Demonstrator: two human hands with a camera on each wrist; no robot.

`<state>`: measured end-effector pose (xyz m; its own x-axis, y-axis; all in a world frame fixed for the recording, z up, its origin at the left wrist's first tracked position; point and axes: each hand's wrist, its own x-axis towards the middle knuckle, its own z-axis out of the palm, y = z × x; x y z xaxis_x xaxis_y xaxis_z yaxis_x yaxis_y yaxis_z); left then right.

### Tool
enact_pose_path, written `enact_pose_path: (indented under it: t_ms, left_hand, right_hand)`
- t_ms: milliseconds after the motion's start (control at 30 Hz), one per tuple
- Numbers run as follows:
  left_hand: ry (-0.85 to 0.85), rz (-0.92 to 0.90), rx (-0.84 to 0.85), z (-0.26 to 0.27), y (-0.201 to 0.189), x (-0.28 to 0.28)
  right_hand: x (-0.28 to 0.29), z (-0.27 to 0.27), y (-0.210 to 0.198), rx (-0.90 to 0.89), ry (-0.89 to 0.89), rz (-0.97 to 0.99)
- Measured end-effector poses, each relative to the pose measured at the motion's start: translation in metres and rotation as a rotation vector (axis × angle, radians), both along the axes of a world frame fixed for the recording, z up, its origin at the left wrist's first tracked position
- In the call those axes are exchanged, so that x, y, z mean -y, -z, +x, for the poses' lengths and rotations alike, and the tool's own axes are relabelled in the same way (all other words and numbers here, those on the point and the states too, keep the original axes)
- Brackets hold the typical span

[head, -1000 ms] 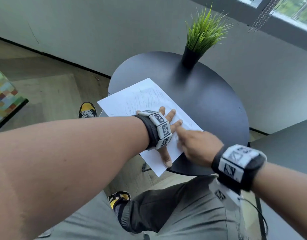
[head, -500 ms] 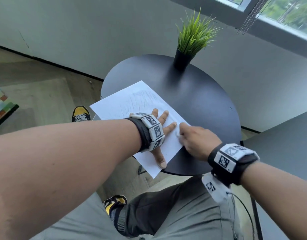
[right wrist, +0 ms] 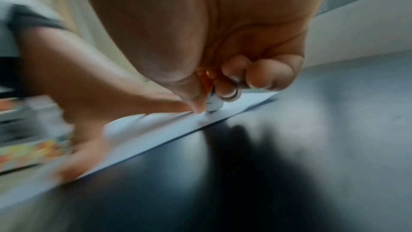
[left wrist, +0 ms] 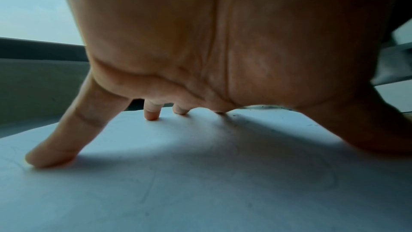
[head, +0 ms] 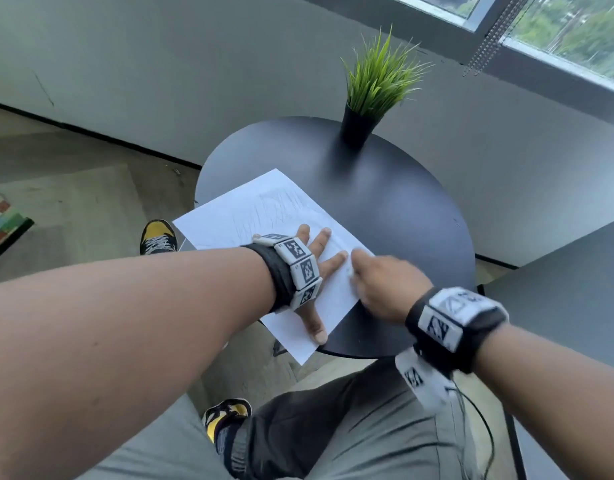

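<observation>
A white sheet of paper (head: 250, 216) with faint pencil lines lies on the round black table (head: 385, 209), its near corner hanging over the edge. My left hand (head: 324, 261) rests flat on it with fingers and thumb spread; in the left wrist view the fingertips (left wrist: 151, 115) press on the paper (left wrist: 200, 183). My right hand (head: 385, 285) is curled at the sheet's right edge. In the right wrist view it (right wrist: 211, 41) pinches a small white eraser (right wrist: 215, 104) whose tip touches the paper (right wrist: 156, 130). That view is blurred by motion.
A green grass plant in a black pot (head: 356, 128) stands at the table's far side. Another dark tabletop (head: 575, 271) is close on the right. Grey wall and a window lie behind. My knees and yellow-black shoes (head: 158, 237) are below, on a wooden floor.
My right hand has shifted a little back and forth along the paper's right edge with the eraser. The left hand keeps pressing the sheet in the same place.
</observation>
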<state>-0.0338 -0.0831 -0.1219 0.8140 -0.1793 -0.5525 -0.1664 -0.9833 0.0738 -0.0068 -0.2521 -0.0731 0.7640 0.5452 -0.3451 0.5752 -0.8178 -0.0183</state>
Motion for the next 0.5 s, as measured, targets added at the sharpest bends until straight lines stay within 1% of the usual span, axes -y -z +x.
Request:
enact_pose_path:
  t_ms: [33,67,100,133,200,233,300,367,400,433,500]
  left_hand:
    - [0.002,-0.002,0.011,0.000,0.001,-0.002]
    - [0.006,-0.001,0.016,0.000,0.000,-0.002]
    - [0.008,-0.003,0.016,0.000,-0.001,-0.002]
    - [0.008,-0.008,0.016,0.000,-0.001,-0.003]
    - [0.006,-0.013,0.017,0.000,-0.001,-0.003]
    - [0.006,-0.007,0.013,0.000,-0.001,-0.003]
    - [0.002,0.001,0.005,-0.001,-0.002,-0.003]
    - [-0.004,0.002,0.010,-0.002,-0.002,-0.003]
    - [-0.003,0.006,0.004,-0.002,-0.004,-0.003]
    - [0.000,0.010,-0.002,-0.002,-0.007,-0.002]
    - [-0.004,0.011,-0.006,-0.002,-0.010,-0.001]
  right_hand:
    - [-0.002,-0.019,0.001,-0.031,-0.078,-0.005]
    - [-0.002,-0.031,0.002,-0.071,-0.111,0.002]
    - [0.000,-0.031,0.002,-0.089,-0.101,0.000]
    - [0.001,-0.021,0.002,-0.080,-0.051,-0.008]
    - [0.005,0.013,0.000,-0.033,0.102,-0.014]
    - [0.006,0.022,-0.002,-0.025,0.137,-0.003]
    - [0.003,0.013,-0.002,-0.021,0.070,0.004]
    - [-0.002,-0.019,0.002,-0.042,-0.082,-0.001]
    - [0.000,-0.029,0.003,-0.066,-0.117,0.000]
    - [0.003,-0.029,0.002,-0.075,-0.093,-0.007]
    - [0.007,-0.004,-0.001,-0.049,0.063,-0.009]
